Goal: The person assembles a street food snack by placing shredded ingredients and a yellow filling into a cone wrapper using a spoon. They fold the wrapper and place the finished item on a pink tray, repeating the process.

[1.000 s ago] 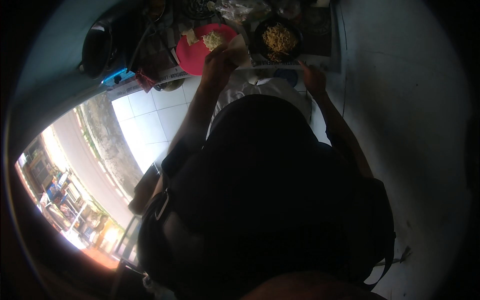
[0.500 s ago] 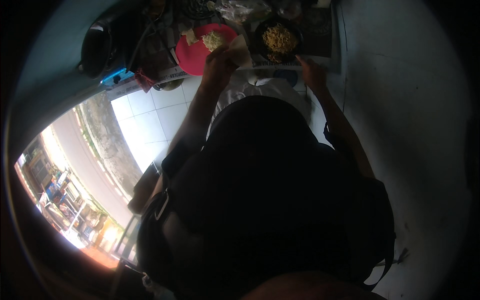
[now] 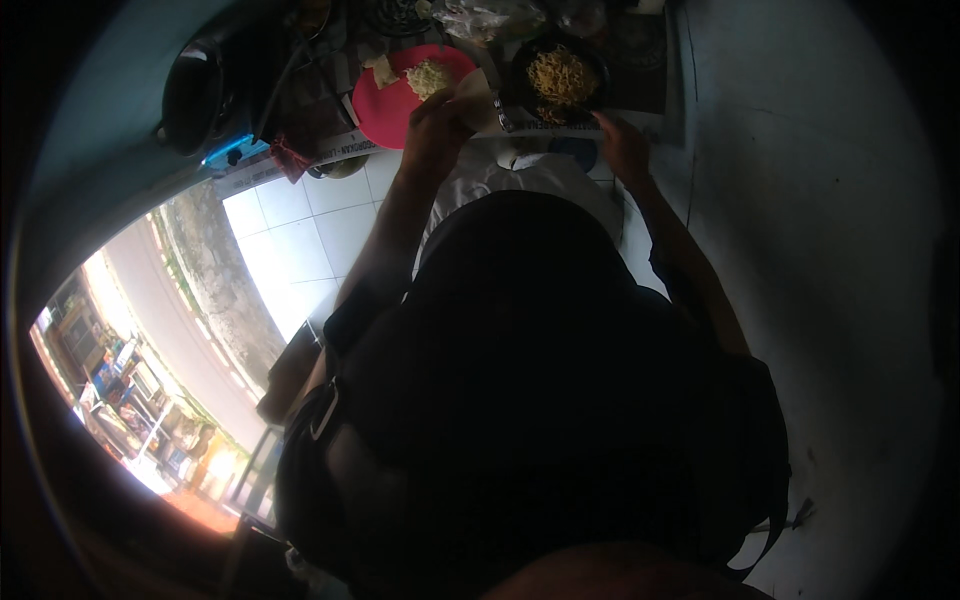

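A thin pale sheet (image 3: 478, 104), like a spring roll wrapper, is held by its edge in my left hand (image 3: 434, 132), with the fingers closed on it. Beside that hand a red round plate (image 3: 385, 115) carries a mound of pale shredded food (image 3: 428, 79) and a small beige folded piece (image 3: 381, 70). My right hand (image 3: 624, 148) has its fingertips drawn together at the near right rim of a dark bowl (image 3: 598, 75). Yellow-brown noodle-like strands (image 3: 560, 76) lie in the bowl. Whatever the right fingers pinch is too dark to make out.
Clear plastic bags (image 3: 490, 18) lie behind the plate and bowl. At the left stands a black pot (image 3: 190, 100), with a dark red cloth (image 3: 290, 155) on the table edge. A wall (image 3: 800, 200) rises at the right; tiled floor (image 3: 295, 225) shows below.
A small shiny strip now shows between the pale sheet and the bowl. My right hand has shifted very slightly; the left keeps its hold on the sheet.
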`<action>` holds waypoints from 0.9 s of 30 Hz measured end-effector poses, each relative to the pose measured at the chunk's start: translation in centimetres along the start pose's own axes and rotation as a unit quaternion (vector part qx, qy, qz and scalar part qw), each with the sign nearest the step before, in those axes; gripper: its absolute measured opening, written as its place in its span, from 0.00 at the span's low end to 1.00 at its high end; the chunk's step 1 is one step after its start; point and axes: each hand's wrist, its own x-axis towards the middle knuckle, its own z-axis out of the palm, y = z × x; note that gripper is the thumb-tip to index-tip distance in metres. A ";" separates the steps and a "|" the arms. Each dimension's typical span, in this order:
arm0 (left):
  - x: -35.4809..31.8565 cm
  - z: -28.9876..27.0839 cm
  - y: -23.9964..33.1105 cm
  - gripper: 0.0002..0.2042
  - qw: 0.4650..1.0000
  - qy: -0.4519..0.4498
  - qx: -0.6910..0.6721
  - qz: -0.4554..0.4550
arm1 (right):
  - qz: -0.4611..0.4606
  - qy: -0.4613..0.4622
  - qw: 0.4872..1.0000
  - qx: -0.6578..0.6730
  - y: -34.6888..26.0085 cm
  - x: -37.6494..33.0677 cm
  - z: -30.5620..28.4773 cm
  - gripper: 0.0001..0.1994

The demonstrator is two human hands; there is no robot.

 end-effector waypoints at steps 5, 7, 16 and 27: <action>-0.4 1.1 1.2 0.14 0.993 0.003 0.105 0.056 | 0.055 -0.005 0.998 0.023 -2.1 0.4 2.5 0.11; -0.7 0.8 1.9 0.14 0.846 -0.031 0.480 0.230 | 0.048 0.009 0.999 0.011 -2.7 0.3 3.3 0.10; -0.9 -0.2 1.2 0.13 0.852 -0.031 0.469 0.230 | 0.062 0.031 0.995 -0.077 -4.4 0.9 1.8 0.08; -1.1 -0.5 0.6 0.16 0.999 0.000 0.024 0.030 | 0.040 0.009 0.999 0.004 -0.5 -0.2 2.5 0.08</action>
